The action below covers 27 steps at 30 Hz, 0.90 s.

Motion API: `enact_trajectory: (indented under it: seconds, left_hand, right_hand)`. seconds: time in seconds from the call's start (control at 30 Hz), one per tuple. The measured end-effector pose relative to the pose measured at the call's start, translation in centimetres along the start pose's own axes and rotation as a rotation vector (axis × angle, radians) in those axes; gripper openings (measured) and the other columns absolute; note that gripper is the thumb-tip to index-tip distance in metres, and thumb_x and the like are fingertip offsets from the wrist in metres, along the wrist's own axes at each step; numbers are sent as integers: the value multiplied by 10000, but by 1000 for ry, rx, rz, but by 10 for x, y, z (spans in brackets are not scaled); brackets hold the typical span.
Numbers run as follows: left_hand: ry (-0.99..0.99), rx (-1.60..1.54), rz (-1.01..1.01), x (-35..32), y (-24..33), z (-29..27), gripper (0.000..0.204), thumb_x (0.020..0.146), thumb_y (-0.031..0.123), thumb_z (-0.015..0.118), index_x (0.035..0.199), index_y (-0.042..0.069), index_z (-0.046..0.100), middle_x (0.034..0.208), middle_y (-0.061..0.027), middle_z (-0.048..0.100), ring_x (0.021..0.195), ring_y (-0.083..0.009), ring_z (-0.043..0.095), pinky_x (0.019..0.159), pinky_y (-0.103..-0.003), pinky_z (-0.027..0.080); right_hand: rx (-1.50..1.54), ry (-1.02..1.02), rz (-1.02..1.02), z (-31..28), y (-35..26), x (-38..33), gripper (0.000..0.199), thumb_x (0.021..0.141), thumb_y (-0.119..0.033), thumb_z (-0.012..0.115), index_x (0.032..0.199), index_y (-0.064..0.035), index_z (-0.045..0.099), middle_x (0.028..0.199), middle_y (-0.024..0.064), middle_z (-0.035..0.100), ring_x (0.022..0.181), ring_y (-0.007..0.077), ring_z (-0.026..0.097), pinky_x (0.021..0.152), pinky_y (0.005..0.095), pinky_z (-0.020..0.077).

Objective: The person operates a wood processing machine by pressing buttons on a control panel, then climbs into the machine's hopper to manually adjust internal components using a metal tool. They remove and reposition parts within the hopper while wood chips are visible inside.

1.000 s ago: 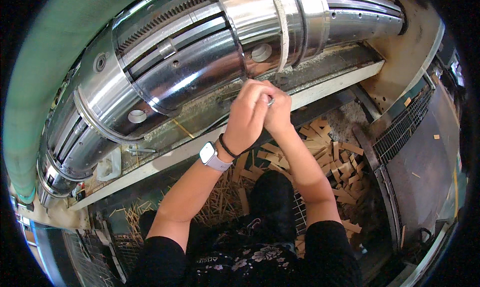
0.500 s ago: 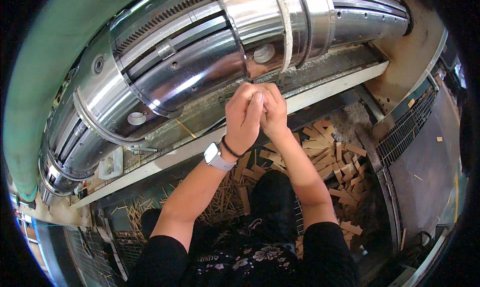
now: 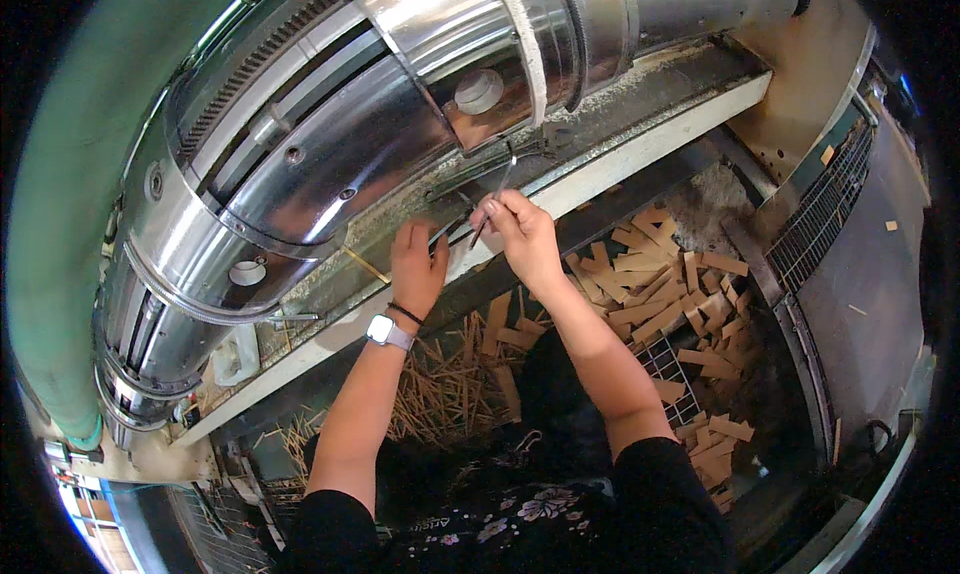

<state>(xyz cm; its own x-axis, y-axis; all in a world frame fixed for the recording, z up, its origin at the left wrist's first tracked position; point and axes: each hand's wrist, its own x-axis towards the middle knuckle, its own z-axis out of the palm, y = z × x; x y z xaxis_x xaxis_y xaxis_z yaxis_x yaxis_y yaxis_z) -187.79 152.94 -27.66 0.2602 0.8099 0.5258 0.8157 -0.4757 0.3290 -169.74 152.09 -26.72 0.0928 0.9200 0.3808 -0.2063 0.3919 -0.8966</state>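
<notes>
My right hand (image 3: 527, 242) pinches a thin metal rod with a bent upper end, which looks like a hex key (image 3: 509, 174). It stands nearly upright beside the ledge under a large polished steel cylinder (image 3: 340, 149). My left hand (image 3: 416, 279), with a watch on its wrist, is lower and to the left at the ledge's edge. Its fingertips are blurred, but thumb and fingers are apart and I see nothing held. Close to them a thin metal strip (image 3: 446, 230) slants toward the right hand; whether they touch it is unclear. A round hole (image 3: 479, 91) opens in the cylinder above.
A pale beam (image 3: 650, 159) edges the dusty ledge. Cardboard scraps (image 3: 650, 284) and narrow strips (image 3: 440, 394) lie heaped below. A green roller (image 3: 70, 204) curves along the left. A clear plastic container (image 3: 236, 356) sits at the ledge's left, and wire grating (image 3: 825, 199) lies right.
My hands were together by the cylinder's underside and have come apart. The left moved down and left; the right came down slightly, with the bent rod now showing. The view has shifted.
</notes>
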Motion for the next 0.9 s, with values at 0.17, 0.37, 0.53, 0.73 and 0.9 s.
enact_trajectory:
  seconds: [0.17,0.37,0.53,0.73,0.9]
  left_hand:
    - [-33,364,22,-25,-29,15,222,818,225,598,898,25,549,916,-118,534,844,-307,525,711,-403,437]
    - [-89,358,83,-27,-31,14,231,803,250,617,848,36,543,874,-100,538,825,-297,532,697,-394,443]
    - [-60,399,109,-27,-33,15,240,794,261,624,831,41,536,858,-103,537,810,-300,532,691,-400,443]
    - [-104,413,76,-28,-37,20,256,798,276,610,827,34,533,830,-106,532,787,-299,532,668,-390,447]
    - [-83,419,94,-26,-37,20,259,783,276,619,820,34,536,792,-105,523,761,-297,532,641,-395,450]
  right_hand:
    - [223,-10,85,14,5,17,221,937,-172,487,839,9,566,757,51,628,683,96,577,637,229,472]
    - [509,40,156,29,3,20,190,945,-148,462,889,13,547,774,87,631,736,152,634,655,265,525]
    - [538,108,164,41,-3,18,176,937,-132,471,843,4,530,784,83,630,725,135,624,651,260,525]
    - [515,79,155,41,0,20,192,952,-152,444,891,8,532,802,111,629,753,180,640,662,274,530]
    - [855,-3,169,49,-6,30,223,963,-201,422,892,-10,513,808,108,597,779,227,623,732,347,528]
